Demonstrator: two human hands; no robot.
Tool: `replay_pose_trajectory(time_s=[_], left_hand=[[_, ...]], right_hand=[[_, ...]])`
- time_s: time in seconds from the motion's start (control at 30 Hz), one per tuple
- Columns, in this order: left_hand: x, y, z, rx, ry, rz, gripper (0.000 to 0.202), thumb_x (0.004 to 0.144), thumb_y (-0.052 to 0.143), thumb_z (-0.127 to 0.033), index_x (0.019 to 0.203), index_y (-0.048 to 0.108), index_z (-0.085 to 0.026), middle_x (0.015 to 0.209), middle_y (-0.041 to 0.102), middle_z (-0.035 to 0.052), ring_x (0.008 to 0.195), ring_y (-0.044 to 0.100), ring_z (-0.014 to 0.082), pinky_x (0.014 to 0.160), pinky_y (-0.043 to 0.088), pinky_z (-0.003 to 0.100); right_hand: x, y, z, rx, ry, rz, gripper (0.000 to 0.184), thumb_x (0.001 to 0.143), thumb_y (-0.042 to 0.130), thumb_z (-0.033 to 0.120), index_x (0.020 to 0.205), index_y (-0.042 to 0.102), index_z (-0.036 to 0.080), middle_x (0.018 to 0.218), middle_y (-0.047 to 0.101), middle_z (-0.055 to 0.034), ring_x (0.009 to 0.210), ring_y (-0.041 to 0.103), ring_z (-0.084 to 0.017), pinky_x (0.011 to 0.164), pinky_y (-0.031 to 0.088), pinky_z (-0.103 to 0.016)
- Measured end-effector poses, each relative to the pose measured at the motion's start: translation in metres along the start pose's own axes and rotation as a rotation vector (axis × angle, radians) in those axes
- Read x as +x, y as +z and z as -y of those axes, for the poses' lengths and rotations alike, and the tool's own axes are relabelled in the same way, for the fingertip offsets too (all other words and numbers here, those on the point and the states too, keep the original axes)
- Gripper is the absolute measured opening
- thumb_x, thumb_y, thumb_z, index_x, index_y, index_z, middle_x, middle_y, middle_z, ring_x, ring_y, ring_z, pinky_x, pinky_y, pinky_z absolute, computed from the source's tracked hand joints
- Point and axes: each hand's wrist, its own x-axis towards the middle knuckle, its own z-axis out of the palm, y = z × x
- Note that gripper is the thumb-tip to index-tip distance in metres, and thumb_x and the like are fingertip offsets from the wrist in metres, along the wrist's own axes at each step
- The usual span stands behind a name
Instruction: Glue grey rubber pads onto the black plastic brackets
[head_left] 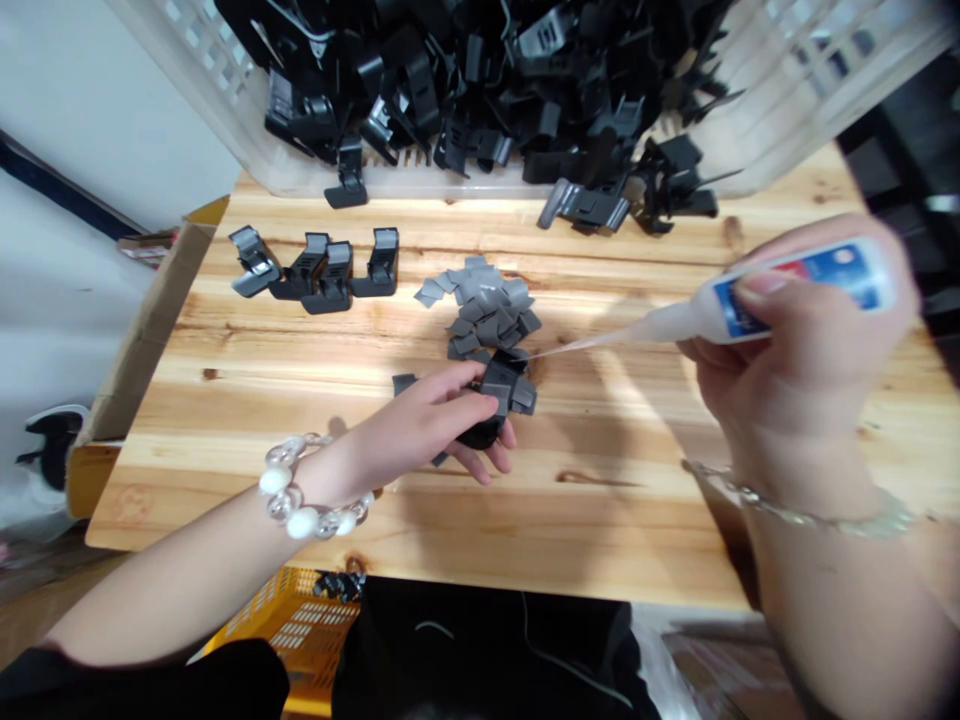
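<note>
Showing near the middle of the tabletop (pixel 600 520), a black plastic clip (pixel 499 390) is clamped in the left hand (pixel 420 425); a white glue bottle (pixel 795 290) is pinched in the right hand (pixel 780 370), its thin nozzle ending just beside the clip; grey pads (pixel 484 310) are heaped at 12 o'clock from the clip; four black clips (pixel 322 270) are lined up at 10 o'clock; a translucent crate (pixel 810 90) of similar clips is set beyond the pads.

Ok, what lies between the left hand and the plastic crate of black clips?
In the head view, a heap of small grey squares lies on the wooden table between the left hand and the crate.
</note>
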Motion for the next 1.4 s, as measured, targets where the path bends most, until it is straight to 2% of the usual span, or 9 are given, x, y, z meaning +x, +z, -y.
replay_pose_trajectory(time_s=[0.2, 0.67, 0.73, 0.87, 0.97, 1.1, 1.2, 1.27, 1.4], left_hand=[[0.0, 0.001, -0.002, 0.006, -0.008, -0.006, 0.011, 0.096, 0.048, -0.023, 0.09, 0.053, -0.015, 0.086, 0.066, 0.0044, 0.072, 0.07, 0.0152, 0.059, 0.06, 0.024], [0.0, 0.001, 0.001, -0.008, 0.021, -0.009, 0.012, 0.095, 0.05, -0.022, 0.089, 0.054, -0.014, 0.084, 0.066, 0.0042, 0.071, 0.07, 0.014, 0.062, 0.06, 0.024], [0.0, 0.001, 0.002, -0.022, 0.031, -0.015, 0.011, 0.095, 0.05, -0.022, 0.089, 0.054, -0.014, 0.084, 0.067, 0.0043, 0.071, 0.069, 0.0142, 0.062, 0.06, 0.025], [0.0, 0.001, 0.002, -0.063, 0.07, -0.051, 0.009, 0.095, 0.05, -0.022, 0.092, 0.053, -0.014, 0.083, 0.066, 0.0044, 0.071, 0.069, 0.0146, 0.061, 0.061, 0.026], [-0.001, 0.003, 0.001, -0.074, 0.119, -0.09, 0.006, 0.095, 0.05, -0.02, 0.095, 0.053, -0.014, 0.086, 0.066, 0.0045, 0.075, 0.068, 0.0149, 0.059, 0.06, 0.025], [-0.003, 0.004, 0.0, -0.043, 0.181, -0.11, 0.007, 0.094, 0.052, -0.019, 0.099, 0.054, -0.015, 0.09, 0.065, 0.0043, 0.078, 0.065, 0.014, 0.057, 0.058, 0.022], [-0.002, 0.004, 0.0, -0.009, 0.22, -0.113, 0.008, 0.093, 0.053, -0.02, 0.1, 0.054, -0.015, 0.087, 0.065, 0.0035, 0.075, 0.064, 0.0125, 0.057, 0.057, 0.021], [-0.002, 0.004, 0.0, 0.014, 0.233, -0.115, 0.009, 0.093, 0.053, -0.02, 0.1, 0.053, -0.015, 0.085, 0.064, 0.0029, 0.073, 0.064, 0.0118, 0.056, 0.057, 0.02], [0.0, 0.004, 0.002, 0.057, 0.25, -0.122, 0.014, 0.092, 0.054, -0.021, 0.104, 0.052, -0.015, 0.085, 0.064, 0.0024, 0.072, 0.064, 0.0112, 0.056, 0.057, 0.019]], right_hand=[[0.004, -0.002, -0.004, 0.029, -0.104, 0.0, 0.012, 0.054, 0.056, 0.008, 0.06, 0.058, 0.018, 0.051, 0.046, 0.0043, 0.038, 0.038, -0.005, 0.03, 0.026, -0.02], [0.004, -0.003, -0.004, 0.013, -0.098, 0.035, 0.011, 0.059, 0.056, 0.009, 0.062, 0.056, 0.019, 0.05, 0.043, 0.0054, 0.036, 0.036, -0.005, 0.031, 0.021, -0.022], [0.004, -0.004, -0.002, 0.045, -0.036, 0.041, 0.011, 0.059, 0.058, 0.01, 0.061, 0.056, 0.021, 0.046, 0.039, 0.0067, 0.033, 0.032, -0.005, 0.031, 0.016, -0.024], [0.004, -0.005, 0.006, 0.147, 0.208, 0.081, 0.015, 0.062, 0.065, 0.015, 0.06, 0.052, 0.022, 0.042, 0.03, 0.0082, 0.035, 0.022, -0.005, 0.035, 0.009, -0.027], [0.003, -0.004, 0.012, 0.237, 0.347, 0.11, 0.022, 0.065, 0.072, 0.02, 0.065, 0.051, 0.023, 0.05, 0.038, 0.0072, 0.04, 0.028, -0.005, 0.038, 0.01, -0.028], [-0.004, -0.001, 0.014, 0.256, 0.457, 0.26, 0.021, 0.076, 0.071, 0.029, 0.07, 0.052, 0.023, 0.063, 0.056, 0.0025, 0.048, 0.044, -0.008, 0.04, 0.019, -0.027], [-0.013, 0.004, 0.013, 0.251, 0.561, 0.417, 0.017, 0.075, 0.072, 0.024, 0.079, 0.055, 0.022, 0.078, 0.067, -0.0016, 0.053, 0.055, -0.011, 0.038, 0.026, -0.024], [-0.02, 0.008, 0.011, 0.262, 0.645, 0.507, 0.023, 0.07, 0.075, 0.018, 0.083, 0.057, 0.022, 0.078, 0.067, -0.0008, 0.06, 0.061, -0.014, 0.039, 0.035, -0.023], [-0.034, 0.017, 0.006, 0.235, 0.761, 0.59, 0.029, 0.065, 0.078, 0.012, 0.085, 0.059, 0.023, 0.068, 0.06, 0.0041, 0.06, 0.059, -0.013, 0.051, 0.05, -0.027]])
